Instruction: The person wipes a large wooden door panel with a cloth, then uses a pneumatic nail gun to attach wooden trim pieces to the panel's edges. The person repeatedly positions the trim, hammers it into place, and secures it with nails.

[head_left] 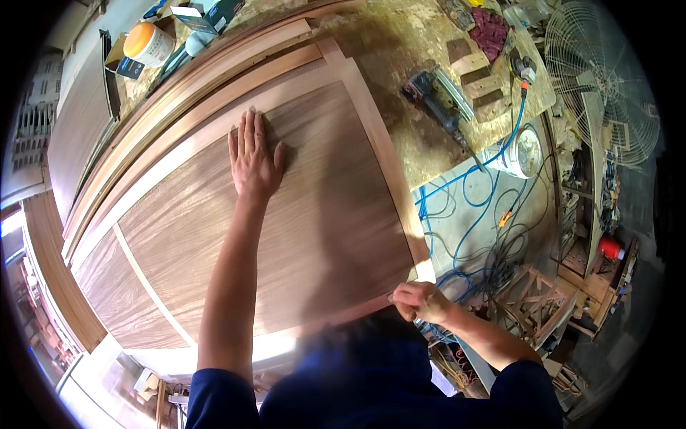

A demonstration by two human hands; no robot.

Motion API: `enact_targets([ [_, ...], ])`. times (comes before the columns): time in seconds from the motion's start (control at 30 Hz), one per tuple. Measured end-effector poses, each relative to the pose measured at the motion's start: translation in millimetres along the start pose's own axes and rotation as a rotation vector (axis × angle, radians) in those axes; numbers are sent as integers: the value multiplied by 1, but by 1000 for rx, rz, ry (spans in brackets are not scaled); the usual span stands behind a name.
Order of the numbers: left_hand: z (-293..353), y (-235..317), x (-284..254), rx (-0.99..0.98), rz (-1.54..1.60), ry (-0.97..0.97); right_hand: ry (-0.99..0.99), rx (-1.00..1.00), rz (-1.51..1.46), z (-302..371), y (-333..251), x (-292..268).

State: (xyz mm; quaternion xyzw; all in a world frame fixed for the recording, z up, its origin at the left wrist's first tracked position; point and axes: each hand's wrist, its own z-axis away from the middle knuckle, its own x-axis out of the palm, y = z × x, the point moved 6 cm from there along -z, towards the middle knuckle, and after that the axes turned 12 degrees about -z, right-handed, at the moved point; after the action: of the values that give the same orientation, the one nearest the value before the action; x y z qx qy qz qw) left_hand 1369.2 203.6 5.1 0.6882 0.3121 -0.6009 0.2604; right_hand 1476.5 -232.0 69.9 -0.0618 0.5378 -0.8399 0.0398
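A large framed wooden panel (325, 207), with dark wood grain inside a paler frame (375, 125), lies across the workbench in front of me. My left hand (256, 161) rests flat on it near the far edge, fingers stretched out and thumb apart, its fingertips by the far frame rail. Down at the panel's near right corner, my right hand (420, 300) is closed, with its fingers curled at the frame's edge. Whatever those fingers hold, if anything, is hidden. A pale strip (146, 282) crosses the panel toward its left end.
Beyond the panel lie long wood strips (207, 68). On the stained workbench (386, 53) are a dark power tool (432, 100), wood blocks (471, 61) and a grinder (525, 70). A white bucket (527, 154), blue hose (475, 239) and cables are at right, near a large fan (600, 79).
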Motion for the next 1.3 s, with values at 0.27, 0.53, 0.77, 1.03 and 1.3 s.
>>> enact_targets([
  [0.27,42,-40,1,-20,75,-15,15,-413,486,-85,-56,-12],
  [0.53,242,-192,-13,-325,-96,-381,106,-617,434,-268,-171,63],
  [0.77,366,-425,-51,-516,-159,-193,44,-611,334,-378,-200,229],
  [1.03,373,-459,-45,-348,25,-62,-392,-304,250,-350,-116,479],
  [1.3,393,-469,-41,-351,-4,37,-521,-122,172,-281,-63,548],
])
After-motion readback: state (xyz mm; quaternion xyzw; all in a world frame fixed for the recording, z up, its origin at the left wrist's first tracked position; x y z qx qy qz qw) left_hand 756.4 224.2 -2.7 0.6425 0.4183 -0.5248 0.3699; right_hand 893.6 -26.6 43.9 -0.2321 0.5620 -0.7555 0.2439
